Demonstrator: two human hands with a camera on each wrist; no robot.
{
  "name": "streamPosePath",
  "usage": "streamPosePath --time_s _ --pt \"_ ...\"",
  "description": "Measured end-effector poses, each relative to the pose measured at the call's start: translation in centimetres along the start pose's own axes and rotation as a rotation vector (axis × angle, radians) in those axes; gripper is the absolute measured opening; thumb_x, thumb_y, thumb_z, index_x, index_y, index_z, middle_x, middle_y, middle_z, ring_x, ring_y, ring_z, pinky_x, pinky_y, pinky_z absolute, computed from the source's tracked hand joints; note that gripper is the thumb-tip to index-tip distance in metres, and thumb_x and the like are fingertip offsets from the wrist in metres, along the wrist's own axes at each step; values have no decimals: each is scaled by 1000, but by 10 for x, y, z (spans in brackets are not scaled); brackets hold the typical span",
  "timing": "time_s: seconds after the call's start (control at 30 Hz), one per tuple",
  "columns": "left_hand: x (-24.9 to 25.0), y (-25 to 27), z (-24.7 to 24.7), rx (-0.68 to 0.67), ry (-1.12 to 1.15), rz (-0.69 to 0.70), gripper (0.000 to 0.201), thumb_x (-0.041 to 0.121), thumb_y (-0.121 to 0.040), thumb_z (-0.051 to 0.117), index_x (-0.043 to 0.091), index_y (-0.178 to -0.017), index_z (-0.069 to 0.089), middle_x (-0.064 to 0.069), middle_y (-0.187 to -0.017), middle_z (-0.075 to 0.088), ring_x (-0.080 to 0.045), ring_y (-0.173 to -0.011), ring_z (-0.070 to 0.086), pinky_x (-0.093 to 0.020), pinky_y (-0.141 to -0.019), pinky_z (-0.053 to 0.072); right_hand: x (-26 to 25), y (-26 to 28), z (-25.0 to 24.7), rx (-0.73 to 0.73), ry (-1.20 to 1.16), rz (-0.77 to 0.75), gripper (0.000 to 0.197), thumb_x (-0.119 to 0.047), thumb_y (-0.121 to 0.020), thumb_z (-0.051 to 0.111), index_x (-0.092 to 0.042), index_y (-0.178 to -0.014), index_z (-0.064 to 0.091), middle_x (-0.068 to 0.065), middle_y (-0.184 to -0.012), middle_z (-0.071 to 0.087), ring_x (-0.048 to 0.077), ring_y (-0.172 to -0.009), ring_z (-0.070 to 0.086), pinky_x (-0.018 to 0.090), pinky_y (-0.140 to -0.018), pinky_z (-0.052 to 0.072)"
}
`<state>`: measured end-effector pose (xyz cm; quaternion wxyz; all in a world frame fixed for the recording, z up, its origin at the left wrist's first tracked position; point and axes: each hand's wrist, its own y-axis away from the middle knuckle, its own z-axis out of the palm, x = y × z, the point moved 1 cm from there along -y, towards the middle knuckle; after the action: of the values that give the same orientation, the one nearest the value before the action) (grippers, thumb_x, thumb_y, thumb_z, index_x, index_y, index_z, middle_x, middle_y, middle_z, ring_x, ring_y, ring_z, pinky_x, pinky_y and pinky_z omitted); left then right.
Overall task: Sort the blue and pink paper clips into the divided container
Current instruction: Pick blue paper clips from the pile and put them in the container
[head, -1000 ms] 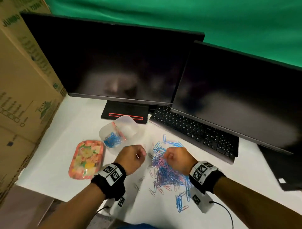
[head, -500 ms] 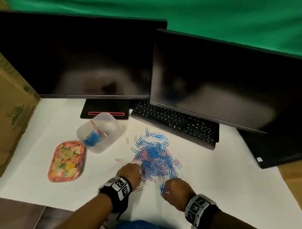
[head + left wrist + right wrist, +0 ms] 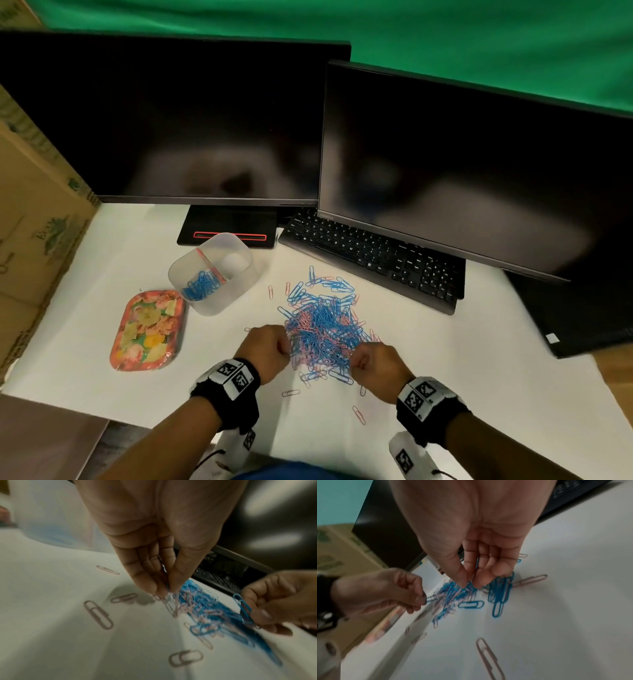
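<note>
Left hand (image 3: pixel 265 349) pinching clips at the near-left edge of the pile (image 3: pixel 323 329), right hand (image 3: pixel 373 368) pinching blue clips (image 3: pixel 244 609) at its near-right edge, container (image 3: pixel 212 270) beyond the left hand, blue clips inside one compartment, tabletop (image 3: pixel 445 359) beneath.

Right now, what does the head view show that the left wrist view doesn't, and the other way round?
Only the head view shows the divided container with blue clips in its near compartment, the floral tin beside it, and two dark monitors.

Only the left wrist view shows the grips: the left hand pinches a clip at the pile's edge, and the right hand pinches a blue clip.

Both show the mixed pile, stray pink clips and the keyboard.
</note>
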<state>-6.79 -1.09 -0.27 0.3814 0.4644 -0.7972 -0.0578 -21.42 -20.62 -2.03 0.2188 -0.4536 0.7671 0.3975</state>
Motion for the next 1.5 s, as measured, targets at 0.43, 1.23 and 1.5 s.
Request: streamPosePath --time_s 0.43,1.23,1.5 --pt "-13 -2 -21 -122 470 -149 35 -4 -85 49 21 -86 74 -3 -65 65 -17 -62 62 -28 -66 53 -3 -2 -21 -73 -807 254 22 4 -76 46 -5 -87 63 20 -69 54 25 -49 50 28 -52 43" --pt "23 -10 -22 36 1238 -260 22 -4 -91 42 -1 -94 63 3 -55 36 -11 -48 24 -22 -45 24 -37 -18 -37 93 -1260 453 17 2 -77 33 -5 -70 48 6 -75 49 13 -40 28 25 -37 27" --pt "24 -14 -13 -47 747 -158 16 10 -93 54 11 -92 70 -4 -76 62 -12 -49 44 -19 -43 37 -4 1 -44 131 -1068 580 21 6 -84 38 5 -83 59 16 -72 54 18 -45 42 30 -48 53"
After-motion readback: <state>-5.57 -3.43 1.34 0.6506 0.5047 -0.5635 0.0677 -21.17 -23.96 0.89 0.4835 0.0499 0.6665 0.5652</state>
